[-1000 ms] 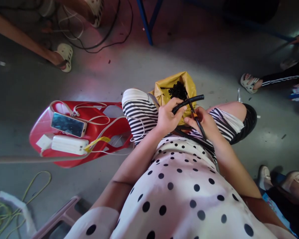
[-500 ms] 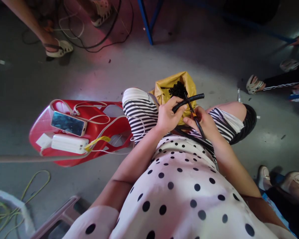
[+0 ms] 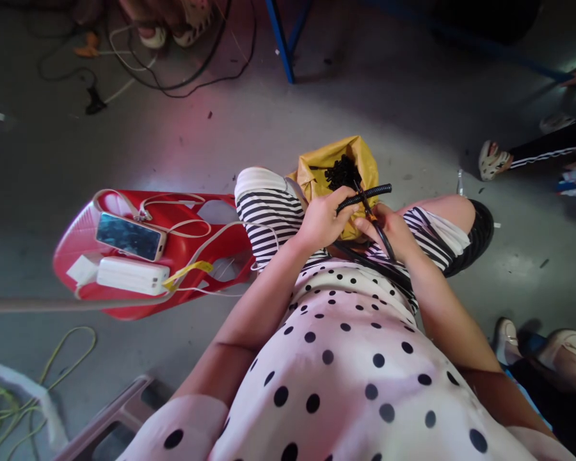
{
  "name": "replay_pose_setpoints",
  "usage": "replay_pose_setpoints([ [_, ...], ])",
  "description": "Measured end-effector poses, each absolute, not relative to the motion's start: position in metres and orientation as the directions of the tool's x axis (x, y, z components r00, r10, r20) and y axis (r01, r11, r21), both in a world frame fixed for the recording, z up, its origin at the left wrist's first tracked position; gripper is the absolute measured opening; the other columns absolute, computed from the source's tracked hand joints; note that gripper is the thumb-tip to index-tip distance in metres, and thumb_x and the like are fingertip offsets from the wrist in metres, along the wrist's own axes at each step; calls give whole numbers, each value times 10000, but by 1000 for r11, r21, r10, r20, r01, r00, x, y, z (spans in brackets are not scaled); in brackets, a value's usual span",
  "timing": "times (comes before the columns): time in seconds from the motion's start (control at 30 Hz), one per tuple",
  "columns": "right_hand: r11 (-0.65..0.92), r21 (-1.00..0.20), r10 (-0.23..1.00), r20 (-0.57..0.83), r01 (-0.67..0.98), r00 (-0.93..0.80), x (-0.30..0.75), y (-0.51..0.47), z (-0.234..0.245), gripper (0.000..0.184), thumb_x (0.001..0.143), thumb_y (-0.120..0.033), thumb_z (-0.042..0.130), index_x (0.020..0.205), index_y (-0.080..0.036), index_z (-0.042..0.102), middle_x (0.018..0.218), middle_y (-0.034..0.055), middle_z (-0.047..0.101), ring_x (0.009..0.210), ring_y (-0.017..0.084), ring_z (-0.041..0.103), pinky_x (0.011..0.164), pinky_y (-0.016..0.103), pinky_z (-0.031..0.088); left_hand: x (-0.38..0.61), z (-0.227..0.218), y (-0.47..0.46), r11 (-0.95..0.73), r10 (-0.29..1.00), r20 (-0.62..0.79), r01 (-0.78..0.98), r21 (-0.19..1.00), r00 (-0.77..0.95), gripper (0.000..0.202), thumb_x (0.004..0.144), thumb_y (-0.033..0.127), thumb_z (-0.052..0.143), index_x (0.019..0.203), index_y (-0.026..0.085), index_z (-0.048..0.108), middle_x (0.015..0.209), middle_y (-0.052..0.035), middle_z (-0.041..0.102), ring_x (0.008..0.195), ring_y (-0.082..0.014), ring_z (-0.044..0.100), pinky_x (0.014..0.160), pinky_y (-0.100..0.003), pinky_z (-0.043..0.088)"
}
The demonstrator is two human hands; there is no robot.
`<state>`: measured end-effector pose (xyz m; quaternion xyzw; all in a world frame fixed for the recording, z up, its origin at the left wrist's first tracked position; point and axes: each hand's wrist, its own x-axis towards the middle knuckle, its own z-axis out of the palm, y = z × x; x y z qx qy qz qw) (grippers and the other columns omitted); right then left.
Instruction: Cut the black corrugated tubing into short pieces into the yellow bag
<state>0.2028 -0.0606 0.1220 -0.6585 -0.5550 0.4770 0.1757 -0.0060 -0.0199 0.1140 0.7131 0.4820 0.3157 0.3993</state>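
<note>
My left hand [image 3: 322,221] is closed around a length of black corrugated tube [image 3: 378,190], whose free end sticks out to the right. My right hand [image 3: 390,232] grips scissors [image 3: 383,238] with dark handles and an orange part near the pivot. Their blades point up and away from me and cross the tube; whether they are parted is too small to tell. Just beyond both hands, a yellow bag [image 3: 317,163] stands open between my knees. Short black pieces [image 3: 343,171] are heaped inside it.
On my left a red plastic stool [image 3: 187,221] carries a phone [image 3: 130,237], a white power bank [image 3: 132,275] and cables. Black tubing [image 3: 482,234] lies coiled by my right knee. Other people's feet [image 3: 493,160] and cords [image 3: 192,93] are around on the floor.
A person's foot at the upper left has drawn back beside the other foot, uncovering a black plug on the floor. The tube and my hands have hardly shifted.
</note>
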Motion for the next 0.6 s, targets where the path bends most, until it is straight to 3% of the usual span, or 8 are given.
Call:
replay_pose_setpoints([
  [0.13, -350, -763, 904, -427, 543, -17, 200, -59, 100, 744, 796, -994, 730, 797, -291, 487, 648, 1, 526, 688, 231, 546, 645, 358, 419, -7, 99, -13, -171, 951, 26, 455, 874, 308, 178, 1024, 280, 693, 1145, 193, 788, 1017, -47, 848, 915, -210, 778, 866, -295, 595],
  [0.33, -342, -729, 867, -488, 592, -101, 202, -40, 92, 760, 739, -955, 822, 834, -279, 488, 735, -12, 575, 715, 201, 533, 677, 344, 415, -12, 87, -12, -156, 931, -50, 517, 842, 362, 190, 1033, 289, 675, 1160, 202, 788, 987, -51, 834, 870, -218, 761, 819, -306, 584],
  [0.47, -317, -738, 859, -489, 595, -149, 203, -34, 92, 747, 758, -953, 796, 816, -280, 476, 726, -16, 546, 716, 198, 520, 669, 338, 400, -15, 83, -10, -146, 920, -86, 537, 831, 383, 200, 1036, 286, 666, 1176, 214, 790, 1016, -60, 838, 891, -232, 766, 821, -315, 582],
  [0.6, -354, -732, 879, -474, 582, -62, 199, -38, 81, 746, 758, -954, 787, 764, -279, 469, 681, -11, 517, 706, 202, 514, 642, 331, 401, -10, 69, -5, -72, 936, -108, 484, 872, 335, 183, 1007, 264, 697, 1159, 206, 781, 1066, -53, 850, 938, -226, 769, 855, -318, 580],
])
